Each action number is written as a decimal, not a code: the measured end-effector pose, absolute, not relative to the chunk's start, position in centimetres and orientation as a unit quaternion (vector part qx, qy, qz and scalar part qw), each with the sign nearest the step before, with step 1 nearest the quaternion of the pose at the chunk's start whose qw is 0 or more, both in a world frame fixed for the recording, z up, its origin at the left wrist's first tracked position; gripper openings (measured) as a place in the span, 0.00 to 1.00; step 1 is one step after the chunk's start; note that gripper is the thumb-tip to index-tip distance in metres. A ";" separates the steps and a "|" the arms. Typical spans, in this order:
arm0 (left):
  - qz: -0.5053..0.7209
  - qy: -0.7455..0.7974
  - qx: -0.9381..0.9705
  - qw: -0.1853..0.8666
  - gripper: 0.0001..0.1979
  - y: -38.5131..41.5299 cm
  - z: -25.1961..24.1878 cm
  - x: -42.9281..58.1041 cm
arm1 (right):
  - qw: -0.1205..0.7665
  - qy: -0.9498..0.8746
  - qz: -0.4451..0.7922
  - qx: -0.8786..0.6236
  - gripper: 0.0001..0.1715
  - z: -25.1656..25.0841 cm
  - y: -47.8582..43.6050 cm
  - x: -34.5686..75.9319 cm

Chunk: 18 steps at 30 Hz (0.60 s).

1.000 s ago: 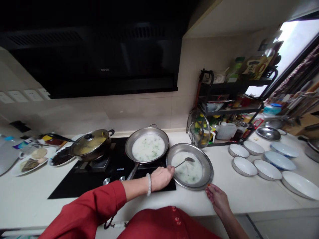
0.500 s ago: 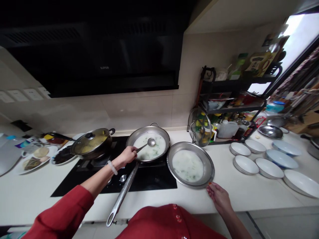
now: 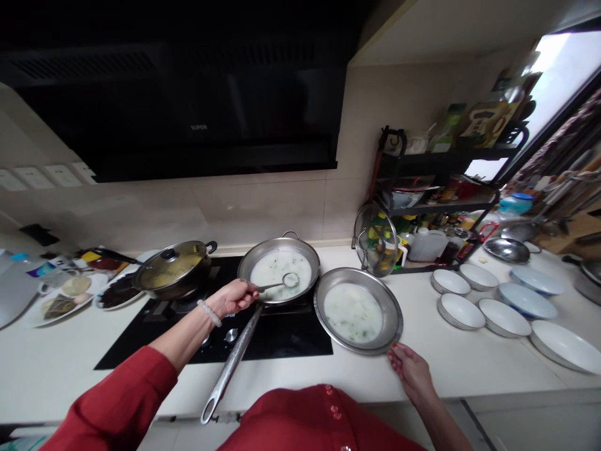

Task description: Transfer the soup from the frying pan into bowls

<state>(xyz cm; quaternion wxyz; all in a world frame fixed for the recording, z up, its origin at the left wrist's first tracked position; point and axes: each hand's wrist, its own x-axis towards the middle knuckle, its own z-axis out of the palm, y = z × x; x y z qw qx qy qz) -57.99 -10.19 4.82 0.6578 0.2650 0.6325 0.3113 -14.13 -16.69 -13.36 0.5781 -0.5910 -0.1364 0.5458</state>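
and down goes the long-handled metal ladle [image 3: 290,280]: its round bowl sits in the milky white soup with green flecks [image 3: 273,263], inside the wide silver frying pan [image 3: 246,268]. half a second ago that bowl hung over the soup; now it's dipped and looks full of white liquid, so a scoop seems under way, and the work in hand reads as ladling at the pan. the left hand [image 3: 238,297] is clamped around the ladle's handle, just outside the pan's left rim.

over to the right hand [image 3: 409,368]: thumb and fingers pinched together on the near right rim of the round stainless-steel basin [image 3: 391,307], how firmly i can't tell. the basin stands just beside the pan, more of the flecked soup in it.

against a second back: the ladle was over the basin then, so it has crossed leftward, while the right hand keeps its place.

farther out, the flat black glass stove [image 3: 291,338] carries the pan and a dark lidded pot [image 3: 173,269], and shallow white bowls [image 3: 461,311] wait right on the white tabletop [image 3: 469,373].
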 end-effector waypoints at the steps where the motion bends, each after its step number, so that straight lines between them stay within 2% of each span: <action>1: 0.313 0.629 0.257 0.663 0.12 -10.2 4.9 -58.1 | 0.579 -0.133 0.547 -0.589 0.19 -13.3 -16.7 -14.1; 6: 0.327 0.612 0.225 0.684 0.10 -10.2 5.3 -58.4 | 0.576 -0.130 0.554 -0.587 0.21 -13.3 -16.7 -14.1; 18: 0.343 0.587 0.202 0.705 0.08 -10.0 5.5 -58.3 | 0.567 -0.146 0.557 -0.589 0.17 -13.5 -16.7 -13.9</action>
